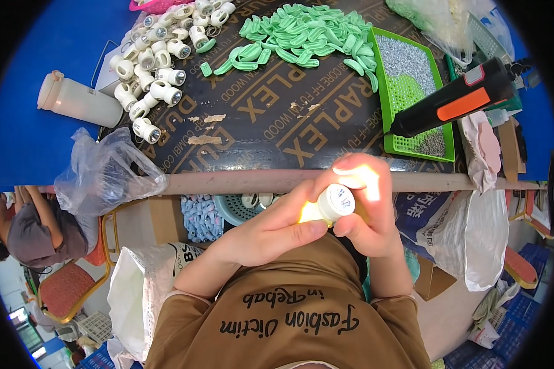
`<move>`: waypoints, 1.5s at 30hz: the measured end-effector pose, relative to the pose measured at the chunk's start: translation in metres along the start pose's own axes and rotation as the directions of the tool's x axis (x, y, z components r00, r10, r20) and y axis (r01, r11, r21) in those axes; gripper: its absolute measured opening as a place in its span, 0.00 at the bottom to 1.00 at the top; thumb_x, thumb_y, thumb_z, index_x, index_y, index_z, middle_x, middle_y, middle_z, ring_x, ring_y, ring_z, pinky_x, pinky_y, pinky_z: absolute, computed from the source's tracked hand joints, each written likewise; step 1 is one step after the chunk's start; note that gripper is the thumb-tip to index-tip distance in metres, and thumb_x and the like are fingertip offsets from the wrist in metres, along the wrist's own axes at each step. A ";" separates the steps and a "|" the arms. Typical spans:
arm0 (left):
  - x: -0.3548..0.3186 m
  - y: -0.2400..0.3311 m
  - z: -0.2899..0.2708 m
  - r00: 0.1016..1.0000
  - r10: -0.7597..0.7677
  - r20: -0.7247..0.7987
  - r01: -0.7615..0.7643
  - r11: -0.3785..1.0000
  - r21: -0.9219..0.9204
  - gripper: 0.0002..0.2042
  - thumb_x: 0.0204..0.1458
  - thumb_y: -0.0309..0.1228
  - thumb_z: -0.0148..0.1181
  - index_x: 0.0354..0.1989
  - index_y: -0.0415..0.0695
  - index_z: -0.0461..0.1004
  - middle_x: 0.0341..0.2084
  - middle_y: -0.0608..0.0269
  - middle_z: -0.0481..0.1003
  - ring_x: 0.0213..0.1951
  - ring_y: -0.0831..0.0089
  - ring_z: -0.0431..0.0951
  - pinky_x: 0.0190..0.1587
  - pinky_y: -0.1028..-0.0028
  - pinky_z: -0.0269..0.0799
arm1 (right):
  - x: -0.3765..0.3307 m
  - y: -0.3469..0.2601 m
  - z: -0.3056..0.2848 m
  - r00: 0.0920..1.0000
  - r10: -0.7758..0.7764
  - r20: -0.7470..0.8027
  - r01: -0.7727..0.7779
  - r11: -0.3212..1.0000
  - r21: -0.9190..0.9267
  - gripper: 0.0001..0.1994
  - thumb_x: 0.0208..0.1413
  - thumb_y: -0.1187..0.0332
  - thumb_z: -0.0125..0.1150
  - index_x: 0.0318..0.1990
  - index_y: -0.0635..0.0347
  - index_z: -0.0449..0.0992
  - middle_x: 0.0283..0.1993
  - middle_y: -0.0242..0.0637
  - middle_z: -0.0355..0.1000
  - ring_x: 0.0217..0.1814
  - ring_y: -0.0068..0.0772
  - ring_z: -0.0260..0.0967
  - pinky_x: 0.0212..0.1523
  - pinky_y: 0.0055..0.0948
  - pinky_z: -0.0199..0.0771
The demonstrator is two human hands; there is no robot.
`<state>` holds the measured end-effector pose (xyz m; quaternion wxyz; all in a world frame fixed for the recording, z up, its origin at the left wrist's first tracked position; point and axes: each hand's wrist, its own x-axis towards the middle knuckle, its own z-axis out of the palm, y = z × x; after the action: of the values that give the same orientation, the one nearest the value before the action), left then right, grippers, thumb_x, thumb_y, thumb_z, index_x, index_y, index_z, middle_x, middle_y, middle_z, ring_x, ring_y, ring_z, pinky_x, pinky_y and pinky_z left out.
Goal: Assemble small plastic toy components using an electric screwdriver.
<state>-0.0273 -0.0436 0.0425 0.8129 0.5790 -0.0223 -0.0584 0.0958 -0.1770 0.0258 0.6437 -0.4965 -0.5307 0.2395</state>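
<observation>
Head view: at centre, the left hand [271, 230] and right hand [366, 206] both close around a lit white flashlight head [335, 203] just below the table edge [228, 182]. It looks light, rigid, smooth plastic, best pinched around its barrel. Similar units [151, 64] lie at 11 o'clock.

Lamp [337, 202]: smooth white plastic. Board [258, 117]: dark, chipped, glossy wood. Tray [412, 147]: green plastic. Bag [108, 175]: crinkled clear film.

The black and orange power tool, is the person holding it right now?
No, the power tool lies on the table by the green tray, while both hands hold a small lit white lamp.
</observation>
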 end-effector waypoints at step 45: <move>0.001 -0.059 0.020 0.902 0.416 -0.116 0.035 0.196 0.980 0.14 0.43 0.30 0.53 0.41 0.40 0.67 0.30 0.60 0.67 0.37 0.67 0.69 0.37 0.70 0.69 | -0.011 0.002 -0.016 0.951 0.086 -0.297 -0.217 0.870 -0.443 0.03 0.46 0.78 0.52 0.30 0.65 0.70 0.30 0.39 0.68 0.34 0.34 0.63 0.36 0.27 0.62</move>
<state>-0.0328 -0.0817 -0.0061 0.2628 0.9480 0.0214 0.1782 0.1078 -0.1914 0.0198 0.5487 -0.7057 -0.4401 0.0845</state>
